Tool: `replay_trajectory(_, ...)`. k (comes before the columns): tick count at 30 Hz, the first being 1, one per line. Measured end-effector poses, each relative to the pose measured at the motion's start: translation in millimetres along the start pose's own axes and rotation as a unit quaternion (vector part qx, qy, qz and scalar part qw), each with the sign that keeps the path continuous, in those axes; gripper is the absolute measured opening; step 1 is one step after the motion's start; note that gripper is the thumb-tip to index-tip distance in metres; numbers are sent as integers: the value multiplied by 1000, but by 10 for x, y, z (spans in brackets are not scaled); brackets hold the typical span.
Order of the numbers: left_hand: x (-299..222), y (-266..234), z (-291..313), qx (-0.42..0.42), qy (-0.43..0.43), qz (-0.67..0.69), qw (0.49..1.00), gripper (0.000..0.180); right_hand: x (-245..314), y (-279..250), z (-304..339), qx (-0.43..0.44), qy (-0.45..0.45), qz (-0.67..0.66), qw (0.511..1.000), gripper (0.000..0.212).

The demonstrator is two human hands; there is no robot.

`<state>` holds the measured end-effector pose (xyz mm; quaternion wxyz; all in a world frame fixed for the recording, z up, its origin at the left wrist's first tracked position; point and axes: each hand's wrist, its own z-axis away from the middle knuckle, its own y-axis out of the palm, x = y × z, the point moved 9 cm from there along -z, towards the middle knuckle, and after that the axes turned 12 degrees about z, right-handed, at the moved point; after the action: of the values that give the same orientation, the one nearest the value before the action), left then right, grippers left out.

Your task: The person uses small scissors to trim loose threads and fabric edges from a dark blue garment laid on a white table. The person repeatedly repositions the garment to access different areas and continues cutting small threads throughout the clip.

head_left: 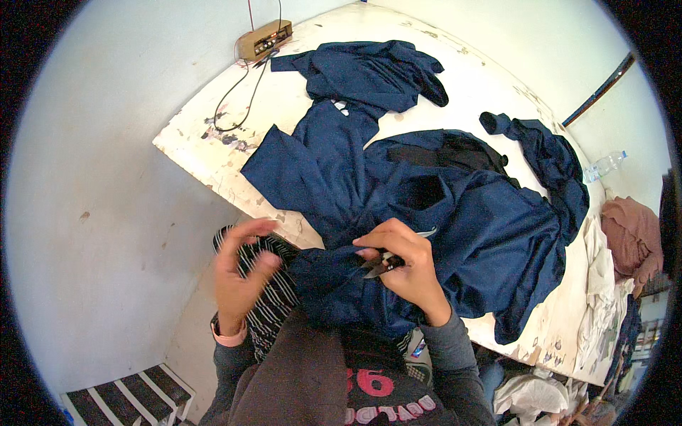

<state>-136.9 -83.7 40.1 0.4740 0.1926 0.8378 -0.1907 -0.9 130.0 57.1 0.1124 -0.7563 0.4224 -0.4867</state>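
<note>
Right hand (410,266) grips small dark snips (388,263) at the navy garment (323,280) — garment hangs off the tabletop's (465,96) near edge toward the person. Left hand (236,284) raised — thumb and fingers apart, over striped cloth (268,312).

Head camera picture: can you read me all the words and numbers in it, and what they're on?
Black top: a big red number with pale pink letters below, partly cut off; I won't copy them out.
Clear bottle: any print is too small to read.
Brown box: any markings are too small to read.
Dark blue cloth: none that I can make out.
</note>
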Motion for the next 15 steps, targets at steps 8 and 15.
replay_trajectory(8,477,616,177,172,-273,132,937,24,-531,-208,134,-68,229,-144,960,6)
replay_trajectory(15,537,476,113,157,-273,207,926,24,-644,-376,197,-103,250,-155,950,6)
